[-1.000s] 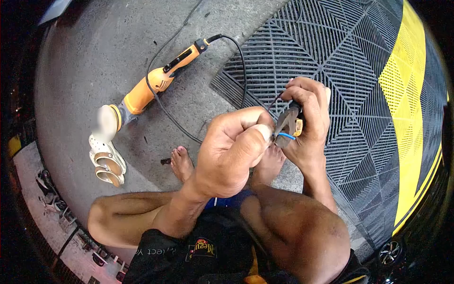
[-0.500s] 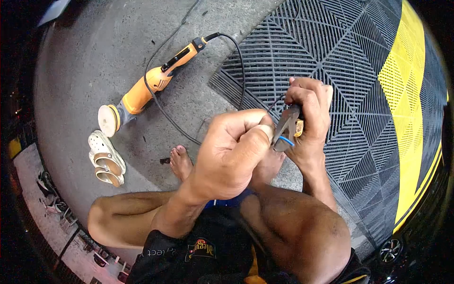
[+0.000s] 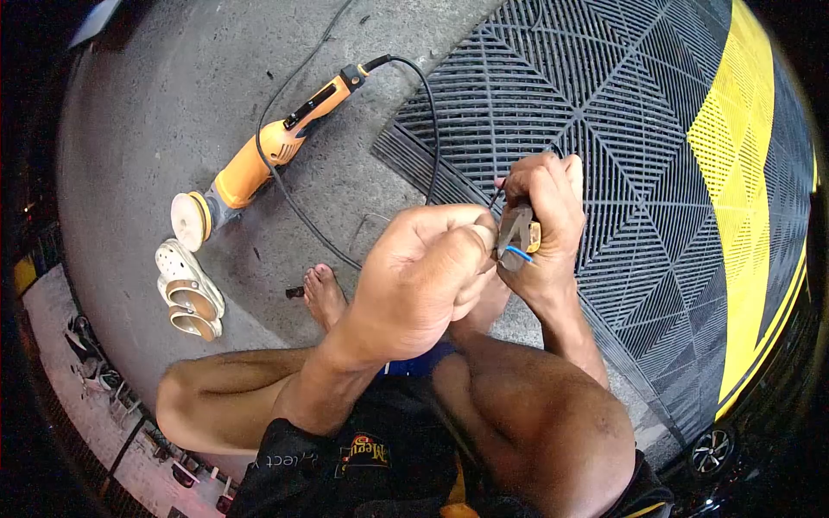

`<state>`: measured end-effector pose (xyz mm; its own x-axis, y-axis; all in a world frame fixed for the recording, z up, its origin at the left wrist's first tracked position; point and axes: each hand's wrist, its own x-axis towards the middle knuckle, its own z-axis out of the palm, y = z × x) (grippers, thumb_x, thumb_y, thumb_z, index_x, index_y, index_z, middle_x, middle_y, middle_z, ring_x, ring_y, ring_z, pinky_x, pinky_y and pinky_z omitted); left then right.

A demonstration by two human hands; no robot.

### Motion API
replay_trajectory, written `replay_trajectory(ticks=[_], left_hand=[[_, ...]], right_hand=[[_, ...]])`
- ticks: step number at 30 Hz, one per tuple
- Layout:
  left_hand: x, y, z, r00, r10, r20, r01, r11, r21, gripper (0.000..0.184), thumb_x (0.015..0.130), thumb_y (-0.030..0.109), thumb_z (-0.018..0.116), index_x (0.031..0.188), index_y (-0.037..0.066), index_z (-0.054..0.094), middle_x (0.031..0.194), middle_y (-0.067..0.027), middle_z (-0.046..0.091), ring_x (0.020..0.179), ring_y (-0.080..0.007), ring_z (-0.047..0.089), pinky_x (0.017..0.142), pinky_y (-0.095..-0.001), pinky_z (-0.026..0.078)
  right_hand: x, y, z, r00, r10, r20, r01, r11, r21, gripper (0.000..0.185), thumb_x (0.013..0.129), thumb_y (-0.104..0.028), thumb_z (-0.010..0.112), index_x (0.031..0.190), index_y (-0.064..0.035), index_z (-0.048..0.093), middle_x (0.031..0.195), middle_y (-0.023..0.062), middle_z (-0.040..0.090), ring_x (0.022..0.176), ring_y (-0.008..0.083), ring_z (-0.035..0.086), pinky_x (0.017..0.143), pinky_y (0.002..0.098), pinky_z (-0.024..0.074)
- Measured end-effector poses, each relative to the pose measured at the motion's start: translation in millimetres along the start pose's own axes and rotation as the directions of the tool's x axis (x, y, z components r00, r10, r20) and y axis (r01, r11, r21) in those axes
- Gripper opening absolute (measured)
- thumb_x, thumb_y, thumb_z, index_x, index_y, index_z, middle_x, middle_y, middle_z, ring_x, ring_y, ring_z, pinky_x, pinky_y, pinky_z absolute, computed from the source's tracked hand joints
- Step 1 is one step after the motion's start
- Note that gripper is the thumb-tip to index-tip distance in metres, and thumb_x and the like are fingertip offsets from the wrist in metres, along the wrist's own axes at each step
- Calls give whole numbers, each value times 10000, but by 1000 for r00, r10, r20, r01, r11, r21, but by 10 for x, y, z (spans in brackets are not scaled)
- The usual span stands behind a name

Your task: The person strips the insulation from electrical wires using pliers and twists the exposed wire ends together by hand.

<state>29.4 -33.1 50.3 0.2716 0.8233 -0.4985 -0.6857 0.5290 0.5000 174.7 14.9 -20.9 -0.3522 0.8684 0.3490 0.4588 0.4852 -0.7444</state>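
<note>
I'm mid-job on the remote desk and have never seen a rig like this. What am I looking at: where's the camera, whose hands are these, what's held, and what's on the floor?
There is no machine arm here: these are a person's own bare hands. The camera sits on their head, looking down past their knees.

The right hand holds pliers with a grey metal head. A short piece of blue wire shows at that head. The left hand is closed, thumb tip beside the pliers; whatever its fingers pinch is hidden.

On the grey concrete floor lies an orange power tool with a round pad and a black cord. Pale clogs lie near the pad. Black and yellow slatted matting covers the right side.
</note>
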Motion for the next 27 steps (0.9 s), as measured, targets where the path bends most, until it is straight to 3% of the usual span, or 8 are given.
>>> replay_trajectory(ticks=[8, 11, 13, 17, 20, 22, 25, 27], left_hand=[[17, -25, -49, 998, 56, 3, -56, 998, 20, 240, 964, 99, 430, 731, 66, 477, 610, 74, 398, 493, 4, 319, 425, -188, 258], [8, 9, -37, 987, 155, -45, -146, 976, 161, 203, 960, 93, 457, 777, 35, 524, 653, 64, 454, 530, 15, 337, 450, -173, 265], [11, 6, -42, 968, 248, -41, -219, 910, 352, 194, 938, 175, 552, 954, -18, 547, 733, -2, 496, 540, -22, 338, 456, -197, 249], [-7, -21, -44, 947, 318, -49, -275, 880, 386, 91, 927, 49, 530, 888, -14, 583, 760, 47, 513, 620, 11, 383, 517, -166, 303], [1, -31, -51, 924, 382, 2, -335, 808, 484, 73, 911, 32, 549, 902, -27, 591, 755, 48, 507, 627, 5, 397, 520, -178, 318], [34, -61, -54, 852, 520, 66, -451, 664, 596, 59, 879, 12, 573, 898, -30, 610, 735, 30, 518, 609, -3, 400, 510, -191, 323], [52, -27, -89, 799, 577, 172, -508, 493, 706, 59, 836, -13, 596, 884, -29, 627, 711, 0, 528, 584, -21, 415, 501, -204, 330], [52, -31, -73, 776, 603, 184, -526, 458, 716, 71, 812, -21, 606, 878, -24, 632, 699, -14, 530, 566, -42, 424, 495, -214, 336]], right_hand=[[15, 13, -3, 999, -33, -32, 31, 999, -41, 307, 558, -27, 669, 849, -46, 572, 842, 91, 552, 767, 276, 465, 702, 366, 342], [46, -11, -14, 996, -56, -65, 53, 997, -56, 328, 577, -11, 659, 895, -34, 585, 893, 108, 579, 827, 282, 512, 724, 367, 352], [50, -17, -34, 998, -44, -38, 44, 999, -22, 317, 597, 5, 655, 908, -28, 599, 913, 115, 592, 857, 285, 542, 741, 369, 365], [56, -26, -33, 998, -38, -41, 38, 999, 13, 301, 611, 7, 662, 906, -25, 609, 917, 120, 598, 850, 285, 552, 752, 368, 371], [72, -36, -52, 999, -29, -26, 29, 999, 23, 285, 619, 8, 667, 898, -22, 614, 915, 124, 600, 855, 289, 558, 764, 368, 382], [75, -34, -64, 999, -31, -24, 32, 998, 51, 297, 615, 14, 668, 906, -20, 616, 920, 125, 601, 867, 294, 565, 769, 371, 394], [98, -53, -102, 999, -38, -5, 38, 998, 41, 319, 606, 29, 665, 919, -16, 620, 926, 129, 601, 881, 297, 571, 770, 370, 407], [106, -62, -112, 999, -43, -8, 43, 998, 53, 328, 601, 34, 662, 923, -15, 622, 928, 130, 601, 883, 297, 572, 768, 368, 409]])
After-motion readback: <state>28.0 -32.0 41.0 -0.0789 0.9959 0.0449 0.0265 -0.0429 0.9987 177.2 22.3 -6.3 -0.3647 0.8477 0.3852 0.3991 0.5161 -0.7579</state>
